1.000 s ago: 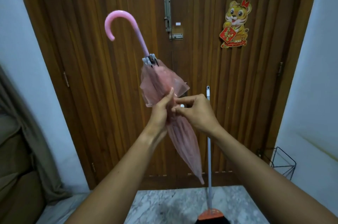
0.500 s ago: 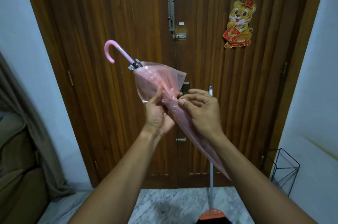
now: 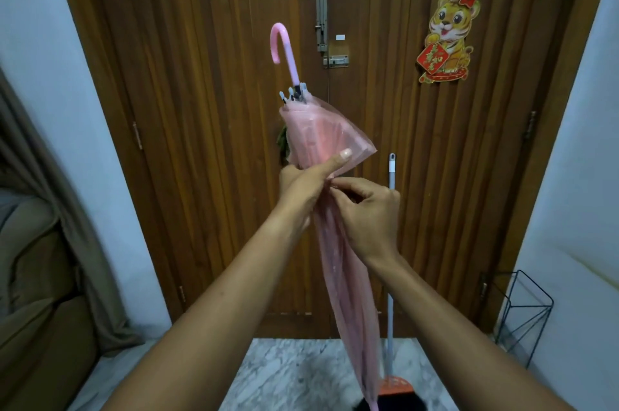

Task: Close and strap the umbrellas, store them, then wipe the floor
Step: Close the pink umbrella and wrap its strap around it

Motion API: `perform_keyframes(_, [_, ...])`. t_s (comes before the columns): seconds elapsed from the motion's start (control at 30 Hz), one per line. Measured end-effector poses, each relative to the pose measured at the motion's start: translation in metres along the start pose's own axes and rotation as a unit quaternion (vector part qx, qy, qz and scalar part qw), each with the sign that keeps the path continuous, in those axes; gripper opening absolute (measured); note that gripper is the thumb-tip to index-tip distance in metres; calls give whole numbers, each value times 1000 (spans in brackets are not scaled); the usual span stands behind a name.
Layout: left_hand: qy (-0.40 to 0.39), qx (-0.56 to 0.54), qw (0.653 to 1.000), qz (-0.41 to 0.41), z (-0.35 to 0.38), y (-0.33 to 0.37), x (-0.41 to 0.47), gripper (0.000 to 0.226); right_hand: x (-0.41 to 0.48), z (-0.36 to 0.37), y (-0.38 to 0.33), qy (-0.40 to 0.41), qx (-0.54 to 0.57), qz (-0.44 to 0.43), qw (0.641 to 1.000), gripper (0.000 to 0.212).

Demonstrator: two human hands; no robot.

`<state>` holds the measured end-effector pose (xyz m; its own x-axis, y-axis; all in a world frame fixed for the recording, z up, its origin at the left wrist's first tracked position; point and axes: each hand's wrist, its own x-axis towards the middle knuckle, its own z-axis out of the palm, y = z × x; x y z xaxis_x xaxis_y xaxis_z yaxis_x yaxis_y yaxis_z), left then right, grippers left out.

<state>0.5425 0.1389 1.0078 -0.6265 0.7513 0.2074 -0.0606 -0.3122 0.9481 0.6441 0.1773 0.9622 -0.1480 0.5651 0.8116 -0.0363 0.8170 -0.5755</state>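
Gripping the pink umbrella point(image 3: 321, 132) round its gathered canopy with the left hand point(image 3: 301, 186), thumb laid straight up the plastic. Pinching the folds just beside that with the fingertips of the right hand point(image 3: 365, 209), curled tight; can't tell whether a strap is in the pinch. Held near-upright in mid-air, hooked handle point(image 3: 283, 48) on top, tip low over the marble floor point(image 3: 284, 373). Behind: wooden door point(image 3: 201, 109) with bolt latch point(image 3: 321, 21) and tiger sticker point(image 3: 449, 38), broom point(image 3: 391, 176) standing in front of it, wire stand point(image 3: 522, 310) at right by the wall.
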Motion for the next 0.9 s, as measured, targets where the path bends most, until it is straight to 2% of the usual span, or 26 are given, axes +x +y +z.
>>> perform_keyframes(0.07, [13,-6,1000,-18,-5,8,1,33,-1,3,-1,-2,6,-21,1000,16])
perform_keyframes(0.17, [-46,-34,997,-45,-15,7,2,34,-2,8,-2,14,38,-11,999,14])
perform_keyframes(0.3, [-125,-171,974,-83,-23,3,0,45,3,13,0,7,28,56,998,16])
perform_keyframes(0.4, [-160,-228,957,-82,-31,0,-1,39,10,11,-2,-31,55,85,994,16])
perform_keyframes(0.47, [-158,-190,966,-79,-31,2,-3,42,10,9,-4,-19,47,78,996,17])
perform_keyframes(0.53, [-131,-71,987,-59,-28,6,-5,54,6,8,-6,8,8,35,999,19])
perform_keyframes(0.63, [-82,60,994,-30,-20,11,-9,100,-2,8,-3,16,-54,-66,996,21])
perform_keyframes(0.7, [-55,96,994,-15,-15,13,-7,111,-6,10,3,-8,-89,-112,990,16])
perform_keyframes(0.77, [-31,82,996,2,-14,12,-2,87,-8,13,8,-17,-112,-137,984,15])
perform_keyframes(0.83, [-27,18,999,2,-21,15,-1,48,-8,12,9,-9,-87,-134,987,17])
perform_keyframes(0.9, [-65,-14,998,10,-31,15,-1,35,-7,9,9,0,-49,-112,993,19])
